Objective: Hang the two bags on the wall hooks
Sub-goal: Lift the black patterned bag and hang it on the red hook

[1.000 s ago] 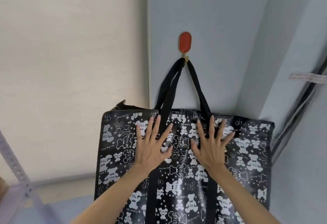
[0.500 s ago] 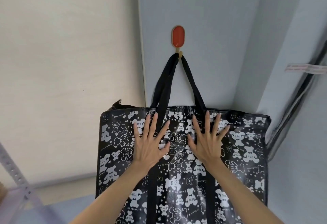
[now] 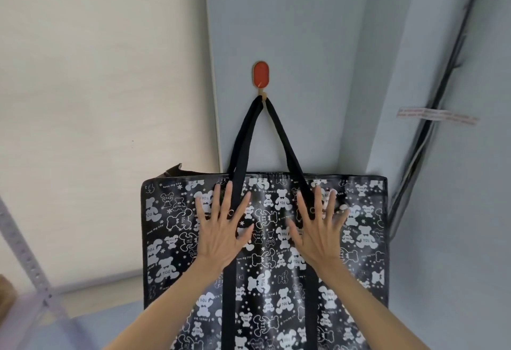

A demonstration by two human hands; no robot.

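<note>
A large black bag [image 3: 265,253] printed with white bears hangs flat against the pale blue wall. Its two black straps [image 3: 279,134] run up to a red oval wall hook [image 3: 260,75] and loop over its small peg. My left hand [image 3: 221,228] lies flat on the bag's front, fingers spread, over the left strap. My right hand [image 3: 318,228] rests the same way to the right, slightly blurred. Neither hand grips anything. Only one bag and one hook are in view.
A cream roller blind [image 3: 96,114] covers the wall to the left. A grey perforated shelf post [image 3: 25,255] slants across the lower left. Dark cables [image 3: 431,128] with a taped label [image 3: 437,116] run down the right wall beside the bag.
Both hands stay flat on the bag; the right one has slid a little to the right. The view shifts slightly, with the hook sitting at a different height in each frame.
</note>
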